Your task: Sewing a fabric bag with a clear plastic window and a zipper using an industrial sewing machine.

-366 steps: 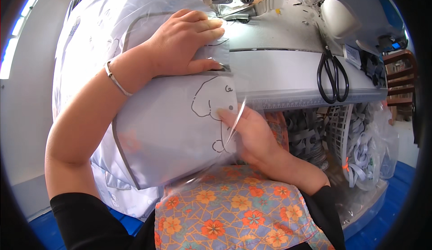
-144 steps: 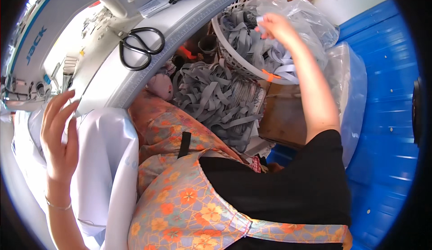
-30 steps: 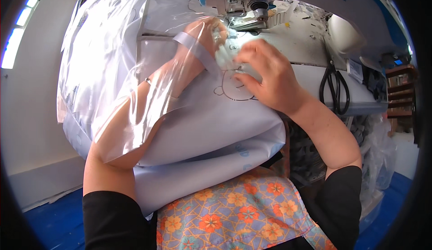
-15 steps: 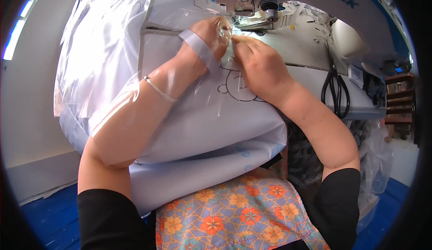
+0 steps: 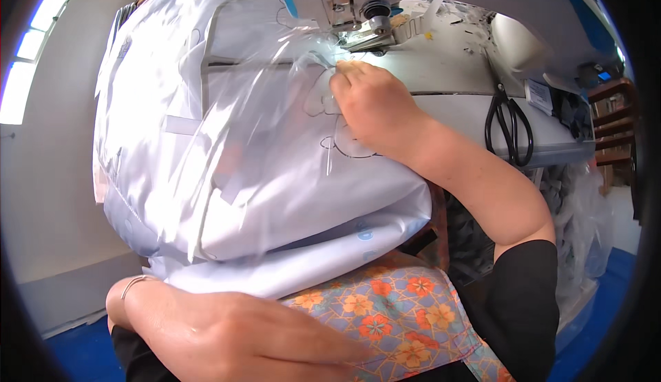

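Note:
My right hand [image 5: 375, 103] is closed at the sewing machine's presser foot, its fingertips pinching the edge of a clear plastic sheet [image 5: 313, 100]. The sheet lies in shiny folds over white fabric [image 5: 303, 210] printed with dark outline drawings. Down in front of the flowered apron [image 5: 385, 313], my left hand [image 5: 234, 334] stretches its fingers to the right, slightly blurred, holding nothing that I can see. Above my right hand stands the white and blue sewing machine [image 5: 375, 10], its lamp lighting the needle area.
Black-handled scissors [image 5: 509, 131] lie on the machine table [image 5: 447, 113], right of my forearm. Thread scraps [image 5: 471, 34] are scattered behind the needle. Crumpled clear plastic [image 5: 585, 224] hangs below the table's right end. A wooden chair [image 5: 613, 124] stands farther right.
My left hand has come out from under the plastic sheet near the needle and dropped to the apron. The sheet has settled in creases. My right hand stays by the presser foot.

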{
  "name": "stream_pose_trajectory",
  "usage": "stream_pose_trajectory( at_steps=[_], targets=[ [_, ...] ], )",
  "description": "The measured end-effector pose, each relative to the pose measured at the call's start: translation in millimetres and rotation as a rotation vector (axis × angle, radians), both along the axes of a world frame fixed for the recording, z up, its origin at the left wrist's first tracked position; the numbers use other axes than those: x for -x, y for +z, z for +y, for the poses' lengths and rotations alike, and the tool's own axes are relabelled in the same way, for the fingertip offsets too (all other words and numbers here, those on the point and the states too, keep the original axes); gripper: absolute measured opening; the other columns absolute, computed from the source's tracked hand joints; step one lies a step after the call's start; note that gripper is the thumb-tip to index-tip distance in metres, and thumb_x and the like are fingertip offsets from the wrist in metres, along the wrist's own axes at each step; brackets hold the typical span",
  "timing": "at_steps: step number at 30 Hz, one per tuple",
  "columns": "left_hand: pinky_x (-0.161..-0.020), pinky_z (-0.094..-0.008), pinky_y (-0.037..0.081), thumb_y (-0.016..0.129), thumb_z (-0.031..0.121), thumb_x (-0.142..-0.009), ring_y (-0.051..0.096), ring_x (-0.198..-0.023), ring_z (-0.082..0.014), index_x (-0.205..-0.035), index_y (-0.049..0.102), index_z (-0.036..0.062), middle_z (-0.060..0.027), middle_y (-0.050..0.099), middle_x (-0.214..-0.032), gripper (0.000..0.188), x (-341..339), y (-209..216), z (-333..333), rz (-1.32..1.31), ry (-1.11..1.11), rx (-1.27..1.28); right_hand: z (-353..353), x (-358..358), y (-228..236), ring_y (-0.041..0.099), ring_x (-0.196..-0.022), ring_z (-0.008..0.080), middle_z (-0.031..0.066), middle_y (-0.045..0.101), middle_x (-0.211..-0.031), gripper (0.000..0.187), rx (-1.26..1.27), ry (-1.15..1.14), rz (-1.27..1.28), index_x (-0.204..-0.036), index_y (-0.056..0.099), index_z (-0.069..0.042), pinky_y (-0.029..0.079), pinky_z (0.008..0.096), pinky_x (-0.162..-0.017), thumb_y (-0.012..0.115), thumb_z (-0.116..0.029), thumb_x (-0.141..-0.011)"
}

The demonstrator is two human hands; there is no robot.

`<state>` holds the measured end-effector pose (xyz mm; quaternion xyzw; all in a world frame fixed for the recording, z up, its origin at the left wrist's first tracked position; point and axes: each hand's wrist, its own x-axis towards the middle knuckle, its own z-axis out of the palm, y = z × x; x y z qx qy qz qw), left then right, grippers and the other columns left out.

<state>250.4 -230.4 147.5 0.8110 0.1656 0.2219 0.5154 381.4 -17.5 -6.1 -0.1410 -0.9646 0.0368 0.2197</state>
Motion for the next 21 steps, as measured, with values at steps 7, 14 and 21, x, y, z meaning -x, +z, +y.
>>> stream_pose_trajectory(
  at_steps=[7, 14, 21],
  targets=[
    [-0.099, -0.0442, 0.048, 0.051, -0.007, -0.08, 0.06, -0.117, -0.0377, -0.12, 0.065, 0.0006, -0.0191, 0.064, -0.126, 0.043, 16.8, -108.8, 133.0, 0.649, 1.031, -0.629, 0.5, 4.0, -15.9, 0.066, -0.101, 0.0349, 0.0193, 0.068, -0.106, 0.019, 0.086, 0.006, 0.074, -0.097, 0.062, 0.002, 0.054, 0.0412, -0.091, 0.061, -0.003, -0.078],
    [-0.103, -0.0442, 0.047, 0.054, 0.002, -0.085, 0.059, -0.118, -0.035, -0.121, 0.065, 0.0001, -0.0174, 0.065, -0.126, 0.037, 39.5, -155.6, 140.6, 0.534, 1.062, -0.656, 16.1, -37.4, -7.8, 0.06, -0.116, 0.0383, 0.0201, 0.063, -0.124, 0.036, 0.204, 0.152, 0.099, -0.117, 0.063, 0.002, 0.049, 0.0427, -0.102, 0.063, 0.001, -0.08],
    [-0.101, -0.0429, 0.048, 0.056, 0.003, -0.086, 0.06, -0.115, -0.0352, -0.11, 0.069, -0.0025, -0.0184, 0.066, -0.121, 0.027, 42.5, -161.3, 141.4, 0.475, 1.064, -0.719, -7.1, -38.8, -15.1, 0.065, -0.106, 0.0311, 0.0135, 0.065, -0.12, 0.039, 0.031, 0.121, 0.118, -0.115, 0.07, -0.006, 0.054, 0.0398, -0.091, 0.069, -0.003, -0.076]
  ],
)
